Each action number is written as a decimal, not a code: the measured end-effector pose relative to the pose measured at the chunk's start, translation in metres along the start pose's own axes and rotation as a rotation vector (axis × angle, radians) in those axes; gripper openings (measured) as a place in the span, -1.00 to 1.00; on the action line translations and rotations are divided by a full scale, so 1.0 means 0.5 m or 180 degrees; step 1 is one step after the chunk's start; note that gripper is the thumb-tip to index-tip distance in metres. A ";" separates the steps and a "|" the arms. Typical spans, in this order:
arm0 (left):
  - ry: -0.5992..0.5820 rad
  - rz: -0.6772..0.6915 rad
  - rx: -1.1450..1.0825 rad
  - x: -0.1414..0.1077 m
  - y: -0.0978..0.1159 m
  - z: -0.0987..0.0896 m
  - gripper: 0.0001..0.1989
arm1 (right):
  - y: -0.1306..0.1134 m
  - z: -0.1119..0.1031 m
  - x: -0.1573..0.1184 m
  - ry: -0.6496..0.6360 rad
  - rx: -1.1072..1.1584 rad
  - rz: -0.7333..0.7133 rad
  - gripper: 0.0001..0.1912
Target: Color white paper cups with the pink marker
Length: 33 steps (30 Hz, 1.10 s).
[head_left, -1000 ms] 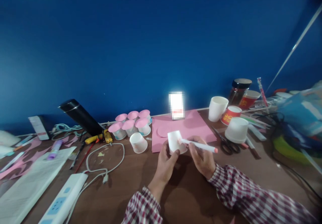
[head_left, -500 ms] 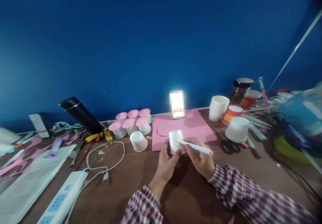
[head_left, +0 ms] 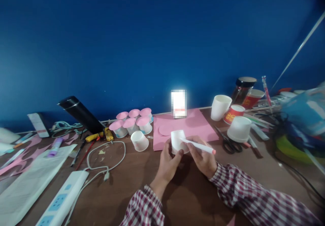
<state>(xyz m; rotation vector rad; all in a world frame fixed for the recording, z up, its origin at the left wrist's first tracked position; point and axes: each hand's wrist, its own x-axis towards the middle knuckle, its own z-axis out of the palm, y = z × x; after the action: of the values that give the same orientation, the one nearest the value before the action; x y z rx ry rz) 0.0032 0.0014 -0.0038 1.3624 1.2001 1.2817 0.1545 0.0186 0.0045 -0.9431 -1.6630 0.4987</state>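
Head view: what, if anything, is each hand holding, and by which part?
Left hand: white cup, by its side. Right hand: white marker, toward the end nearest the cup.

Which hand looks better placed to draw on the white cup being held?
Probably the right hand: it grips the marker, thin end towards the held cup, while the left hand is occupied holding that cup.
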 end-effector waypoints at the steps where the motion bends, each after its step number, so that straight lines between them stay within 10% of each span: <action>1: 0.0003 -0.0001 0.0012 0.000 0.000 0.000 -0.50 | 0.000 0.000 0.000 -0.0004 -0.0015 -0.0010 -0.86; 33: 0.0109 -0.0083 0.0147 -0.001 0.005 0.000 -0.51 | -0.005 0.000 -0.003 -0.0099 -0.0121 -0.0050 -0.86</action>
<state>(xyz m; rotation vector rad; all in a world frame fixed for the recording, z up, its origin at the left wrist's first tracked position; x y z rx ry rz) 0.0036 0.0006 -0.0013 1.3584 1.2742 1.2706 0.1536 0.0161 0.0056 -0.9536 -1.7120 0.4746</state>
